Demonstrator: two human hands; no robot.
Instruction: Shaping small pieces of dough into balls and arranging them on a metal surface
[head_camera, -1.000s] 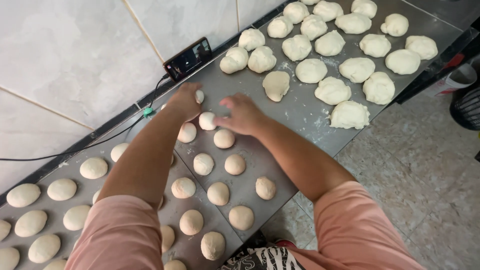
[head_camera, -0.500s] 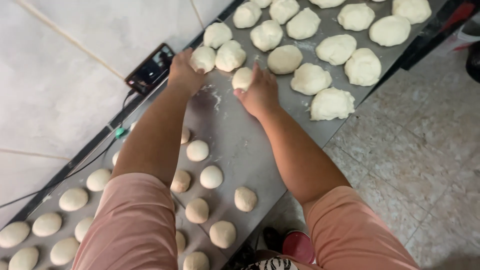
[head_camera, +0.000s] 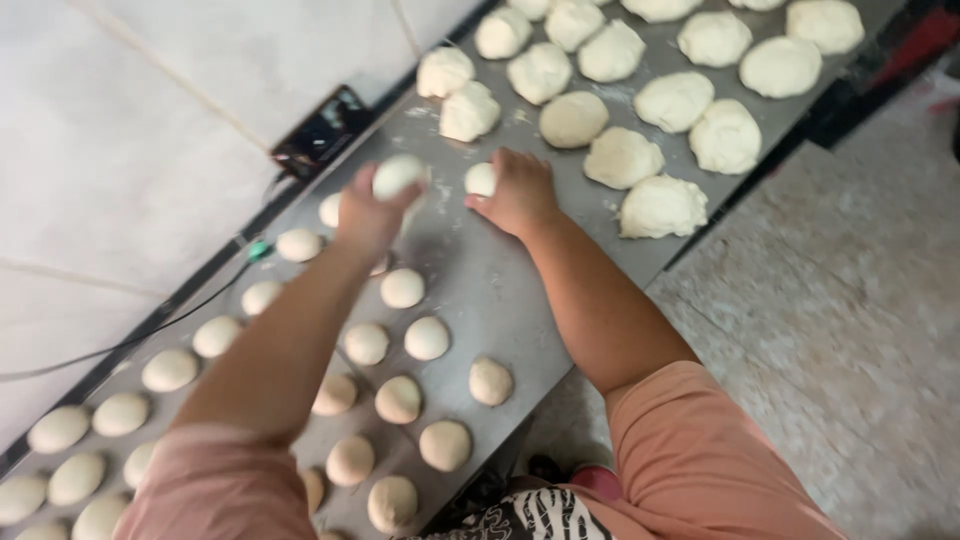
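Two pink sleeves (head_camera: 690, 450) fill the near edge of the view, and from them both bare arms reach out over a long grey metal table (head_camera: 480, 290). Close in, smooth rounded dough balls (head_camera: 445, 445) sit in loose rows, spaced apart, running off toward the person's left along the wall side.

Farther out, the left hand (head_camera: 368, 212) is lifted off the table with its fingers curled round a small dough ball (head_camera: 398, 175), holding it clear of the surface. Half a second ago that hand was pressed down near the rough pieces at the far end; now it has come back toward the rows with a ball in it, so a shaped piece looks ready to join the finished ones. The right hand (head_camera: 520, 192) lies palm down on the table, cupped over a second dough ball (head_camera: 481, 179) that peeks out at its fingertips, much as it did a moment ago.

Beyond the hands lie the unshaped dough lumps (head_camera: 660, 205), bigger and rougher, crowded together at the far end. A small black device (head_camera: 322, 132) with a cable rests against the white tiled wall (head_camera: 150, 150).
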